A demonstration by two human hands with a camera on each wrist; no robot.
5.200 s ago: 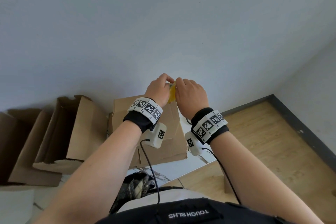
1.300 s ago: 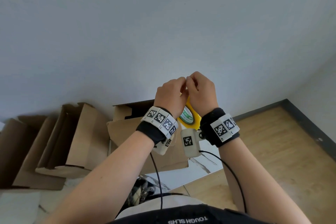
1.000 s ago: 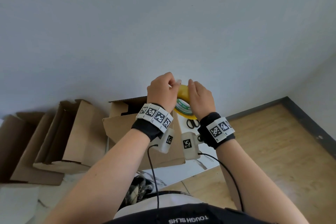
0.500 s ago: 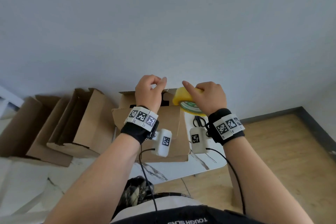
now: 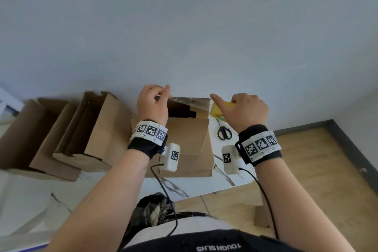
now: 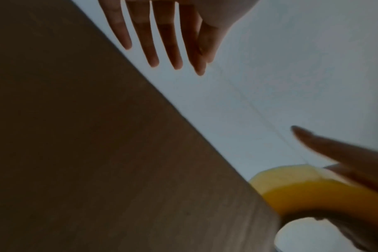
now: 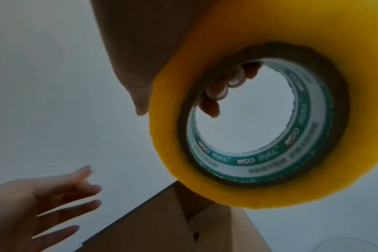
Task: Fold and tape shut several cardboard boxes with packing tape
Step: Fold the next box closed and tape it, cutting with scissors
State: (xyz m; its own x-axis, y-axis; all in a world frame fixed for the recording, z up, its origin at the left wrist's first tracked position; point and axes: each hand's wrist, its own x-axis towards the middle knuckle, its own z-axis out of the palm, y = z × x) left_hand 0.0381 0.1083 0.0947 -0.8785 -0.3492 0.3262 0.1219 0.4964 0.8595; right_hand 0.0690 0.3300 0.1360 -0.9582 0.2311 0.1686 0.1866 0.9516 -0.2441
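We read "TOUGH SLHS" in white letters, upside down, on the black garment [image 5: 218, 240] at the lower edge; the green-and-white print inside the tape roll's core [image 7: 244, 156] is too blurred for us to read

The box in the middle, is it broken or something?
Nothing looks broken. The middle box just has its top open, not yet taped. A clear strip of tape stretches above it from the yellow tape roll. That fits the job.
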